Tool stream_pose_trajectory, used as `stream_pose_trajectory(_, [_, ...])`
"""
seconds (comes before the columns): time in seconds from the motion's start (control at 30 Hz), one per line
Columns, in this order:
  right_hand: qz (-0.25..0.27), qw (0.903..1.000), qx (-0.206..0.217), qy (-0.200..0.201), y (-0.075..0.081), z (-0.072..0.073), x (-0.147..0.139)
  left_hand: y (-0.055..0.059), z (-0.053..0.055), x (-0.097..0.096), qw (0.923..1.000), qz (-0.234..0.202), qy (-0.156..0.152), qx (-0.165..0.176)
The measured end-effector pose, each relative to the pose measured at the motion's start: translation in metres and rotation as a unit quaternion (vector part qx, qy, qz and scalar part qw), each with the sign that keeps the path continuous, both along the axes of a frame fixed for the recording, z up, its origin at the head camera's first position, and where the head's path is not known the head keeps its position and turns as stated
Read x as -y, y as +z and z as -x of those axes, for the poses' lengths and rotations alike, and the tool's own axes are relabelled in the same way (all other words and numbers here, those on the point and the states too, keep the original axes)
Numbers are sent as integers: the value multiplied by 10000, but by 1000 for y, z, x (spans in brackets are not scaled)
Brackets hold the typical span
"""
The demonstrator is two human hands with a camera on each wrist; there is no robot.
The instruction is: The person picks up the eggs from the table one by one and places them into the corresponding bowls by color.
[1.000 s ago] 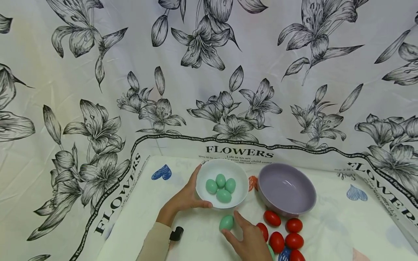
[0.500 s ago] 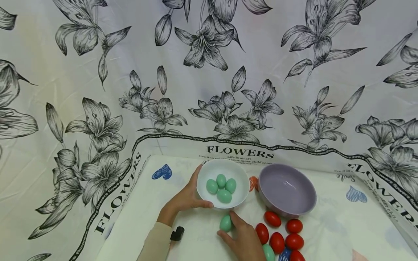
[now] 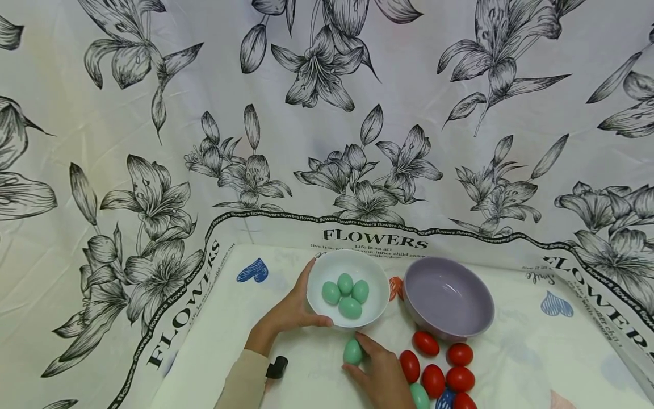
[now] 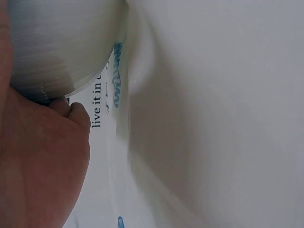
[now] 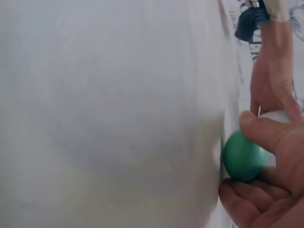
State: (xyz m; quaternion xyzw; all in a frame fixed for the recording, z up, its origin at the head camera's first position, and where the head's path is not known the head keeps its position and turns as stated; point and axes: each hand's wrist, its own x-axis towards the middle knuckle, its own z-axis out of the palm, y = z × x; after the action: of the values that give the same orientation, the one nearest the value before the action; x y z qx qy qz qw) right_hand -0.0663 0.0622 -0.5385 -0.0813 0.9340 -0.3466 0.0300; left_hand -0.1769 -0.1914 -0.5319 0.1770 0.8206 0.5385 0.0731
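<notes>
A white bowl (image 3: 375,295) with several green eggs (image 3: 349,307) in it stands at the middle of the cloth. My left hand (image 3: 291,309) grips the bowl's left side, thumb along its near edge; in the left wrist view, fingers curl under the bowl wall (image 4: 61,52). Just in front of the bowl, my right hand (image 3: 380,369) holds another green egg (image 3: 352,352) between thumb and fingers. The right wrist view shows the thumb on one side of this egg (image 5: 243,156) and curled fingers on the other. It is low, at the cloth.
A purple bowl (image 3: 449,298) stands to the right of the white one, with nothing visible inside. Several red eggs (image 3: 433,380) lie in front of it. One more green egg (image 3: 420,396) lies beside them, right of my right hand. A patterned curtain (image 3: 327,142) hangs behind.
My right hand has shifted slightly left and its thumb and fingers have closed round the green egg. The green egg behind it has come more into view. My left hand stays on the bowl.
</notes>
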Motion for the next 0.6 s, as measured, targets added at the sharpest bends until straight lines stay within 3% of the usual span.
stream_pose_trajectory(0.13, [225, 9991, 149, 335, 6, -2, -5, 1, 0, 0, 10000, 26, 5, -8])
stream_pose_trajectory(0.33, [700, 9925, 581, 820, 28, -4, -15, 0, 1, 1, 10000, 12, -48, -6])
stream_pose_trajectory(0.6, [1053, 9863, 554, 1145, 62, -2, -25, -1, 1, 1, 10000, 34, -22, 89])
